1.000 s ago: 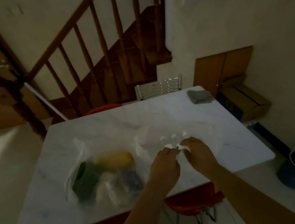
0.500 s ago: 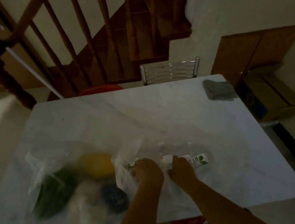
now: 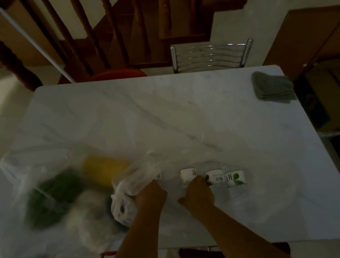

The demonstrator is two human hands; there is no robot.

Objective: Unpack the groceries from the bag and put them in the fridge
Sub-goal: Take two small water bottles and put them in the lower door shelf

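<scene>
Gripping the crumpled mouth of the clear bag [image 3: 130, 194], your left hand [image 3: 151, 196] is closed on the plastic, while your right hand [image 3: 197, 193] rests on the bottles [image 3: 213, 176]; whether its fingers have closed round one, you cannot tell. The three labelled bottles lie side by side just beyond your right fingertips, seemingly under the film. Left of your left hand sits the second bag [image 3: 47, 194], full of blurred green and yellow produce. You have barely begun, I judge: nothing stands free on the table [image 3: 161, 112], and no fridge is in view.
</scene>
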